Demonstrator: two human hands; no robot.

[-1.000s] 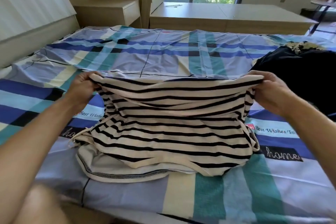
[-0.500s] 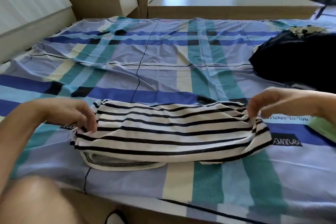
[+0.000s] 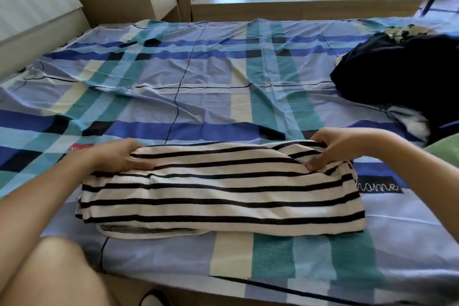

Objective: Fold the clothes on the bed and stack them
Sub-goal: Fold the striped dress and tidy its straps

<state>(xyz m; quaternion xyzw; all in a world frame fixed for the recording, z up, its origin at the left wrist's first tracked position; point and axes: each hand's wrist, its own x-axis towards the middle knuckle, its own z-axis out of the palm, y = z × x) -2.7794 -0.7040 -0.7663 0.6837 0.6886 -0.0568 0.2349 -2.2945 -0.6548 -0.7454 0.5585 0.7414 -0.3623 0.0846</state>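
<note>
Shirt: I see the striped shirt (image 3: 223,196) folded into a wide band, flat on the bed (image 3: 198,82), near its front edge.
L hand (image 3: 119,156): on far-left corner, thumb on top; looks like it grips the fold, view's soft there.
R hand (image 3: 332,149): fingers curled, pinching far-right corner, cloth bunched up.
Other: dark clothes (image 3: 402,77) heaped at R, well apart from shirt.

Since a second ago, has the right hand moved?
Yes. The right hand came down toward the person, laying the striped shirt folded; it now sits beside the sheet's "home" print.
</note>
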